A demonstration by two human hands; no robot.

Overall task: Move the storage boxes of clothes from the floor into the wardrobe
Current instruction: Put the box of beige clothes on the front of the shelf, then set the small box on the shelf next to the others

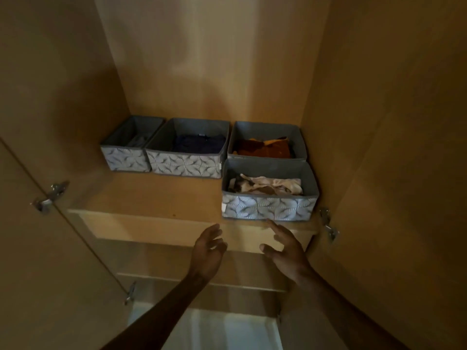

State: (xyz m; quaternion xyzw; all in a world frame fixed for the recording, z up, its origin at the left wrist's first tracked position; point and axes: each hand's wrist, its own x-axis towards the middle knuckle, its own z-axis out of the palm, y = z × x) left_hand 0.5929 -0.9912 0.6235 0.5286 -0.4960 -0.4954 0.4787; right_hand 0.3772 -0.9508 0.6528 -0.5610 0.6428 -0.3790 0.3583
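Several grey fabric storage boxes with a leaf pattern stand on the wardrobe shelf [161, 198]. At the back left is a narrow box [126, 160] beside a wider box of dark blue clothes [185, 165]. At the back right is a box of orange and brown clothes [265, 133]. In front of it, at the shelf's front edge, stands a box of pale clothes [269, 208]. My left hand [208, 251] and my right hand [285, 251] hover just below that box, fingers spread, holding nothing and touching nothing.
Open wardrobe doors [38, 248] flank the shelf on both sides, with metal hinges [49, 197] at left and right. Lower shelves [202, 281] run beneath my hands, and pale floor [202, 329] shows at the bottom. Bare shelf lies in front of the two left boxes.
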